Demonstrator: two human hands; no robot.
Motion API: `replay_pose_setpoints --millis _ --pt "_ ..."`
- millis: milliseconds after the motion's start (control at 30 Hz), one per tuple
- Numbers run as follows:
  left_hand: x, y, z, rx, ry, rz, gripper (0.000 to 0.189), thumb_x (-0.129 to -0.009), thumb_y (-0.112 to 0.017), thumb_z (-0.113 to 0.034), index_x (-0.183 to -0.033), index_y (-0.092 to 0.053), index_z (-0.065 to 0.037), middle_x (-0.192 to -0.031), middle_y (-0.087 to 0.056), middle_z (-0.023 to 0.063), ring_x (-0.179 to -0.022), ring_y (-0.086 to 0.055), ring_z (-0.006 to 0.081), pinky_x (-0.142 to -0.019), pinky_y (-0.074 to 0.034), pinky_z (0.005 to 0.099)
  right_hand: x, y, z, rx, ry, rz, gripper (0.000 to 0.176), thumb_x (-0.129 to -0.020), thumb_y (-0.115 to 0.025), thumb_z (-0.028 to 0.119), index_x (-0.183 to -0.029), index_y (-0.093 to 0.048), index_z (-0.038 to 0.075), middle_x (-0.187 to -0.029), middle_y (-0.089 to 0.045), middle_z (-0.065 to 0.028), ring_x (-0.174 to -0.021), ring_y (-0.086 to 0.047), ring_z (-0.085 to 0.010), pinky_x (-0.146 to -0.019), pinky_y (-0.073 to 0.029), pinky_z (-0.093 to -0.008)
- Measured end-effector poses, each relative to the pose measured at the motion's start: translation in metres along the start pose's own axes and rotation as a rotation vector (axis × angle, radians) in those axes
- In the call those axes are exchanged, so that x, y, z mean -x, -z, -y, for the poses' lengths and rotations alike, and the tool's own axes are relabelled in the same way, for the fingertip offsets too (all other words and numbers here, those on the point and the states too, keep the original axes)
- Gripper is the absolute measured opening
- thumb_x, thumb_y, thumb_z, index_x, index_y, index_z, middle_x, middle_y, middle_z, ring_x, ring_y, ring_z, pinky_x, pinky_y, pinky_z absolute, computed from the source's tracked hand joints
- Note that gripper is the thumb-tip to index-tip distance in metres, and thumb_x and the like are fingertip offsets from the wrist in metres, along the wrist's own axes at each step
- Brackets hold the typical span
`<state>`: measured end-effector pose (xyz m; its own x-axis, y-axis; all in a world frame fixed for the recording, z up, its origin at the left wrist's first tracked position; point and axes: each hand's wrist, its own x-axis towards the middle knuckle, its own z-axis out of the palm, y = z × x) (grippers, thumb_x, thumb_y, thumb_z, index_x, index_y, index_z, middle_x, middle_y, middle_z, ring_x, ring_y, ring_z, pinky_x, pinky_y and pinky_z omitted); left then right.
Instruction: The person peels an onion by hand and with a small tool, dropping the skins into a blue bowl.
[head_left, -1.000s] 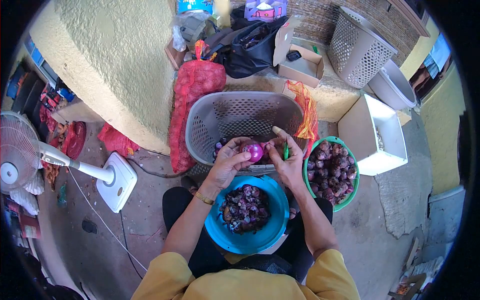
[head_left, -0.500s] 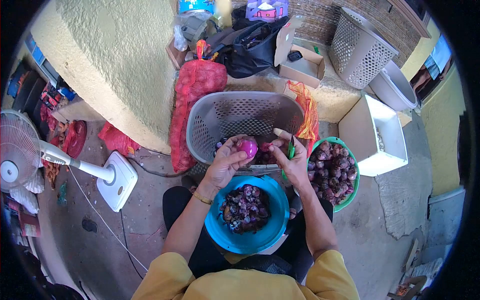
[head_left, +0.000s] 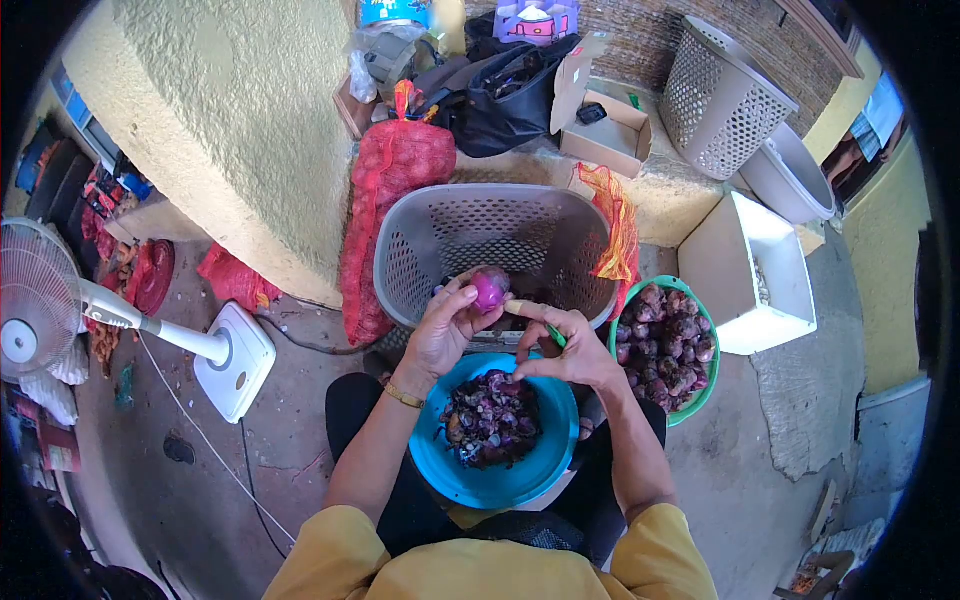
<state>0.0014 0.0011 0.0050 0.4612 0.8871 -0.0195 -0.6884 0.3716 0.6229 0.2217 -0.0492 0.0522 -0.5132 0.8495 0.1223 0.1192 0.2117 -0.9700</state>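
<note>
A peeled purple-red onion [head_left: 489, 289] sits in the fingertips of my left hand [head_left: 436, 335], above the front rim of a grey perforated basket [head_left: 397, 265]. My right hand [head_left: 575, 352] is closed around a small green-handled knife [head_left: 556, 336], its blade not discernible. A finger with a pale wrap on this hand reaches to the onion's right side. Below both hands, a blue basin [head_left: 560, 435] between my legs holds dark onion skins [head_left: 492, 420]. The bottom of the grey basket is mostly hidden behind my hands.
At right, a green basin [head_left: 714, 365] is full of unpeeled onions [head_left: 665, 345]. Beside it stands a white box [head_left: 735, 290]. A red mesh sack [head_left: 375, 220] leans left of the basket. A white fan [head_left: 215, 350] stands at far left, its cord crossing the floor.
My right hand has turned and dropped slightly, its wrapped finger now at the onion. The reddish scrap in its fingers is no longer visible there. My left hand has lifted the onion slightly.
</note>
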Motion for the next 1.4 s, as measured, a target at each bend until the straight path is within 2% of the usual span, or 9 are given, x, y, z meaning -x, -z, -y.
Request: replay_pose_setpoints --millis 133,233,433,767,867,933,1267,1333,1400 --pt "0.0 0.002 0.002 -0.007 0.007 0.028 0.044 -0.099 -0.057 -0.014 -0.138 -0.045 0.004 -0.13 -0.059 0.0175 -0.12 -0.062 0.0316 -0.101 -0.055 0.0356 0.0 -0.003 -0.027 -0.06 0.091 -0.156 0.046 -0.093 -0.068 0.012 -0.136 -0.052 0.003 -0.086 -0.058 0.0007 -0.076 -0.053 -0.0086 -0.068 -0.044 -0.0263" --pt "-0.001 0.005 0.002 0.02 0.066 0.028 0.044 -0.1 -0.056 -0.015 -0.139 -0.044 0.004 -0.132 -0.059 0.0183 -0.12 -0.061 0.0322 -0.101 -0.055 0.0351 -0.004 -0.003 -0.022 -0.079 0.043 -0.318 0.044 -0.105 -0.047 0.025 -0.14 -0.041 -0.001 -0.092 -0.05 -0.002 -0.079 -0.048 -0.0097 -0.07 -0.042 -0.0238" --pt "0.001 0.003 0.003 -0.018 0.072 0.05 0.04 -0.102 -0.055 -0.021 -0.134 -0.052 0.002 -0.128 -0.062 0.0165 -0.121 -0.061 0.0324 -0.099 -0.056 0.0352 -0.005 -0.003 -0.016 -0.086 -0.051 -0.4 0.044 -0.106 -0.042 0.023 -0.142 -0.038 -0.001 -0.089 -0.048 -0.0023 -0.074 -0.046 -0.0113 -0.068 -0.042 -0.026" --pt "0.0 0.003 0.009 0.015 0.08 -0.071 0.04 -0.104 -0.052 -0.031 -0.129 -0.059 -0.001 -0.125 -0.065 0.0136 -0.114 -0.065 0.0253 -0.101 -0.055 0.039 -0.013 -0.007 -0.03 0.124 -0.012 -0.436 0.037 -0.1 -0.059 0.014 -0.131 -0.051 -0.005 -0.088 -0.062 -0.0086 -0.084 -0.056 -0.0117 -0.078 -0.048 -0.0283" --pt "-0.001 0.006 0.01 0.031 0.09 -0.049 0.04 -0.104 -0.052 -0.031 -0.129 -0.058 -0.001 -0.125 -0.066 0.0133 -0.114 -0.065 0.0249 -0.1 -0.055 0.0382 -0.014 -0.01 -0.032 0.197 0.103 -0.454 0.038 -0.1 -0.057 0.013 -0.134 -0.051 -0.003 -0.086 -0.054 0.0006 -0.078 -0.05 -0.0078 -0.073 -0.044 -0.024" --pt "-0.002 0.007 0.01 0.043 0.104 -0.042 0.04 -0.104 -0.052 -0.031 -0.129 -0.058 -0.001 -0.124 -0.066 0.0132 -0.113 -0.065 0.0246 -0.1 -0.056 0.0378 -0.012 -0.009 -0.024 0.159 0.059 -0.412 0.041 -0.096 -0.064 0.012 -0.132 -0.052 -0.004 -0.086 -0.063 -0.009 -0.08 -0.057 -0.0115 -0.076 -0.049 -0.0281" --pt "-0.002 0.008 0.016 -0.027 0.075 -0.02 0.036 -0.104 -0.053 -0.028 -0.131 -0.056 -0.005 -0.122 -0.065 0.0089 -0.11 -0.065 0.0173 -0.097 -0.057 0.0346 -0.015 -0.01 -0.025 0.23 0.139 -0.373 0.057 -0.088 -0.072 0.005 -0.14 -0.051 -0.004 -0.083 -0.062 -0.0061 -0.073 -0.054 -0.0094 -0.071 -0.048 -0.0265" --pt "-0.002 0.007 0.016 -0.044 0.065 -0.017 0.036 -0.104 -0.053 -0.028 -0.132 -0.055 -0.005 -0.123 -0.064 0.0081 -0.111 -0.065 0.0169 -0.097 -0.057 0.0345 -0.017 -0.009 -0.029 0.253 0.171 -0.356 0.058 -0.088 -0.073 0.009 -0.14 -0.051 -0.002 -0.114 -0.069 -0.0232 -0.094 -0.071 -0.0241 -0.085 -0.053 -0.0338" --pt "-0.002 0.008 0.016 -0.044 0.063 0.015 0.038 -0.104 -0.053 -0.027 -0.134 -0.053 -0.005 -0.126 -0.063 0.0072 -0.112 -0.064 0.0167 -0.097 -0.057 0.0344 -0.018 -0.01 -0.03 0.258 0.184 -0.355 0.058 -0.087 -0.073 0.009 -0.14 -0.051 -0.002 -0.119 -0.067 -0.0238 -0.098 -0.071 -0.026 -0.086 -0.053 -0.0343"
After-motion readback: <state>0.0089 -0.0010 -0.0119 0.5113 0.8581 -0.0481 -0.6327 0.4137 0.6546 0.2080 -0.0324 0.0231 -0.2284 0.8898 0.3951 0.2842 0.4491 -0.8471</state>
